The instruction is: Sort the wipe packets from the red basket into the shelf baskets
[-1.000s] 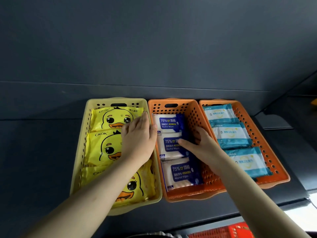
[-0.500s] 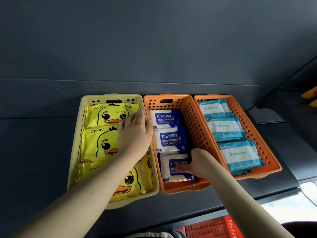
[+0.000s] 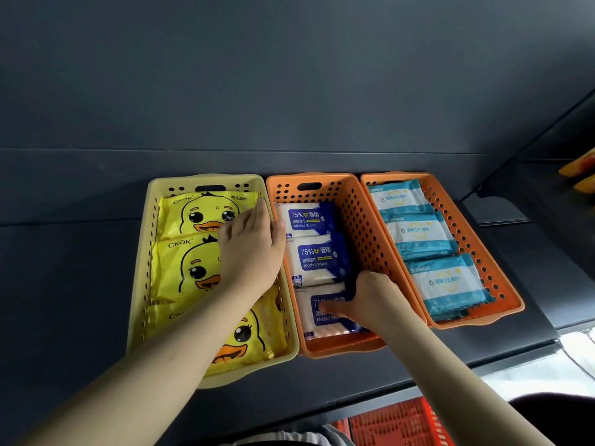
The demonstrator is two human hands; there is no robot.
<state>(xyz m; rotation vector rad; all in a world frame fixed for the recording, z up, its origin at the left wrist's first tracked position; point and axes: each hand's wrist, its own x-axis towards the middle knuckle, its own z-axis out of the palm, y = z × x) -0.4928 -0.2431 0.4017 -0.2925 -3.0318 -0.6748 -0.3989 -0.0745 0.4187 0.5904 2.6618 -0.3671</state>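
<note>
Here, three baskets stand side by side, touching, on a dark shelf [image 3: 80, 284]. The yellow basket [image 3: 140, 284] on the left holds three yellow duck wipe packets [image 3: 183, 268] laid in a row from back to front. The left hand [image 3: 249, 252] lies flat on them with its fingers straight and together, at the basket's right side, close against its wall.

The middle orange basket [image 3: 363, 226] holds three white-and-blue alcohol wipe packets, also in a row. The right hand [image 3: 375, 297] grips the nearest alcohol wipe packet [image 3: 325, 320]: its thumb lies across the printed face and its fingers curl down out of sight at the packet's right edge, beside the basket wall. That packet sits in the front of the basket, just behind its near wall, with the other two alcohol wipe packets [image 3: 317, 259] behind it.

The right orange basket [image 3: 470, 249] holds three teal wipe packets [image 3: 418, 235] in a row. Below the shelf's front edge, part of the red basket [image 3: 396, 423] shows at the bottom of the view; its contents cannot be seen.
</note>
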